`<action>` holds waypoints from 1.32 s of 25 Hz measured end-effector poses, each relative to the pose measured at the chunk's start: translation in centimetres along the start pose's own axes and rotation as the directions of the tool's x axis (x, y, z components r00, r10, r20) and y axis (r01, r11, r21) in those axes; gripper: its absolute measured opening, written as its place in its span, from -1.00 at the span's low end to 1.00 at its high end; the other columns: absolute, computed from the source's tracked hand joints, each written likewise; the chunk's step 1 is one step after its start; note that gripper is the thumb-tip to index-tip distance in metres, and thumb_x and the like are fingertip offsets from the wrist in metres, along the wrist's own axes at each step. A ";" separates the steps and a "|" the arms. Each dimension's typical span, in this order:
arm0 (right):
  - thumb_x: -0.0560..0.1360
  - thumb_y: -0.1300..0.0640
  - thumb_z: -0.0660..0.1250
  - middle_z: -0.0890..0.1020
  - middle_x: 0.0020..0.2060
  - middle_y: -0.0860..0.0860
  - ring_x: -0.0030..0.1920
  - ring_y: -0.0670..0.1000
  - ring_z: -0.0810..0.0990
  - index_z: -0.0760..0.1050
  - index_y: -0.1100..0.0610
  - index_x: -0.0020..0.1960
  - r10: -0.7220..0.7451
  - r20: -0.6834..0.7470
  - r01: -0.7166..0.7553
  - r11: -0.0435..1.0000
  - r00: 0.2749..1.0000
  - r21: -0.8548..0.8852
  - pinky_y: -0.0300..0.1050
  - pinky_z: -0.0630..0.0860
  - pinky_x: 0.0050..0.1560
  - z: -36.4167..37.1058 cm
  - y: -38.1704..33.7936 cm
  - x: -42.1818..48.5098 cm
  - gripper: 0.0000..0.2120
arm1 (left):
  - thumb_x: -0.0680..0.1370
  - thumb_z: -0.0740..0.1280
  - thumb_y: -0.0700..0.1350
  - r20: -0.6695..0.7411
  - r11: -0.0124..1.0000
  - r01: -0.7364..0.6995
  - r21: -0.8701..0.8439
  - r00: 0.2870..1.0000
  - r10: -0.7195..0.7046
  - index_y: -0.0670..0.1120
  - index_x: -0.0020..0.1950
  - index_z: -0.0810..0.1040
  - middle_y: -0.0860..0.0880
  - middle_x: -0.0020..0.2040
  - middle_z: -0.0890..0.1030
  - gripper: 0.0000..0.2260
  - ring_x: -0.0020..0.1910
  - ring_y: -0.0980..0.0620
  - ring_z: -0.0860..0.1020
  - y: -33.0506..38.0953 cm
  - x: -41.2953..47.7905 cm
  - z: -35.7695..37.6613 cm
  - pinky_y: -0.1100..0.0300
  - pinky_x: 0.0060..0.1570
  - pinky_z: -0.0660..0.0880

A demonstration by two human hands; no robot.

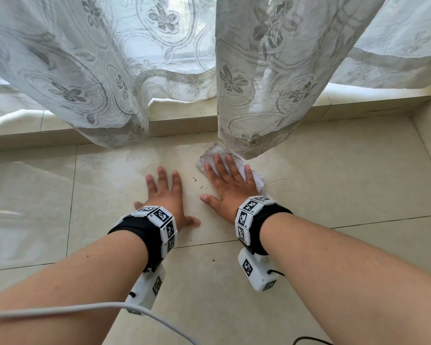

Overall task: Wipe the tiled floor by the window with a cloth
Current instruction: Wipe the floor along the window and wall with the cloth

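Wiping step: your right hand (228, 188) presses the cloth (255, 179) flat beneath straight, spread fingers. Your left hand (166, 200) braces open on the floor (334, 170). Crumbs (195, 180) lie just left of your right fingers, so sweep there next.

Bare left hand (165, 198) and right hand (228, 188) wear black wrist straps (135, 232) carrying white marker-printed blocks (249, 205).

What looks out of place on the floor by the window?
Dark dirt specks lie scattered on the tile between the left hand and right hand, not yet wiped. The curtain hem hangs over the far edge of the cloth that the right hand presses flat.
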State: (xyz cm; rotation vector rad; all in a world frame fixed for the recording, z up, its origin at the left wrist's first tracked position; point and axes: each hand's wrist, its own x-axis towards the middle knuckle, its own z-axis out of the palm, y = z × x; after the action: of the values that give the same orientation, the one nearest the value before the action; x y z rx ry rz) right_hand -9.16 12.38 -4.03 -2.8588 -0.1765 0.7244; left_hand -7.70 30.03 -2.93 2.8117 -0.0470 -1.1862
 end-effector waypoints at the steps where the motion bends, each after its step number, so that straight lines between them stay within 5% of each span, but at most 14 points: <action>1: 0.56 -0.35 -0.07 -0.51 0.42 -0.19 0.42 -0.11 -0.53 -0.41 -0.17 0.52 0.018 0.000 -0.018 1.000 1.000 -0.001 0.04 -0.57 0.30 0.1 -0.1 0.1 -0.28 | 0.32 0.49 0.32 0.003 1.000 0.009 -0.005 1.000 -0.009 0.07 0.54 -0.40 -0.01 0.51 -0.49 0.20 0.52 -0.14 -0.39 -0.5 -0.2 0.1 -0.42 0.35 0.12; 6: 0.52 -0.40 -0.13 -0.21 0.56 -0.11 0.53 0.00 -0.36 -0.34 -0.16 0.54 0.154 0.002 -0.154 0.988 0.988 -0.017 0.05 -0.56 0.30 -0.4 1.0 1.2 -0.28 | 0.33 0.48 0.32 0.004 0.998 0.049 -0.044 0.999 -0.048 0.07 0.54 -0.39 -0.01 0.51 -0.49 0.19 0.52 -0.14 -0.39 -2.9 -0.9 0.3 -0.42 0.36 0.11; 10: 0.53 -0.40 -0.12 -0.35 0.53 -0.09 0.47 -0.04 -0.49 -0.28 -0.10 0.57 0.269 -0.032 -0.269 0.963 0.963 0.004 0.08 -0.52 0.33 -1.0 2.2 1.6 -0.26 | 0.33 0.48 0.32 -0.003 0.995 0.078 -0.057 0.997 -0.079 0.06 0.55 -0.39 -0.02 0.51 -0.48 0.19 0.53 -0.15 -0.38 -4.4 -1.0 0.0 -0.42 0.37 0.12; 21: 0.52 -0.41 -0.11 -0.44 0.49 -0.09 0.49 0.00 -0.45 -0.43 -0.11 0.52 0.398 -0.049 -0.393 0.915 0.916 0.095 0.18 -0.41 0.42 -2.4 3.1 2.0 -0.21 | 0.32 0.48 0.33 -0.020 0.991 0.102 -0.092 0.994 -0.104 0.08 0.54 -0.39 0.00 0.51 -0.48 0.20 0.53 -0.14 -0.38 -6.0 0.0 -0.8 -0.43 0.36 0.12; 26: 0.48 -0.45 -0.16 -0.52 0.45 -0.07 0.45 0.02 -0.53 -0.51 -0.07 0.49 0.361 -0.031 -0.358 0.931 0.932 0.073 0.19 -0.46 0.39 -1.8 1.3 1.8 -0.17 | 0.31 0.49 0.34 -0.029 0.989 0.115 -0.094 0.993 -0.118 0.08 0.54 -0.39 0.01 0.51 -0.49 0.21 0.53 -0.14 -0.38 -6.1 0.3 -1.1 -0.44 0.34 0.13; 33: 0.43 -0.48 -0.20 -0.69 0.29 -0.11 0.30 -0.03 -0.71 -0.69 -0.12 0.31 0.097 0.025 -0.097 0.995 0.995 0.008 0.11 -0.68 0.17 0.2 -3.2 0.7 -0.18 | 0.31 0.48 0.34 -0.031 0.985 0.140 -0.100 0.989 -0.144 0.08 0.55 -0.37 0.00 0.52 -0.47 0.20 0.53 -0.13 -0.36 -5.9 -0.2 -1.3 -0.42 0.36 0.14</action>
State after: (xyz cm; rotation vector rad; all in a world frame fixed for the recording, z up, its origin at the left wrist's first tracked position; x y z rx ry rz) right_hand -8.92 15.67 -3.85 -2.8668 -0.0378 0.7770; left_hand -6.97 36.02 -2.48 2.7906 0.2117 -1.1283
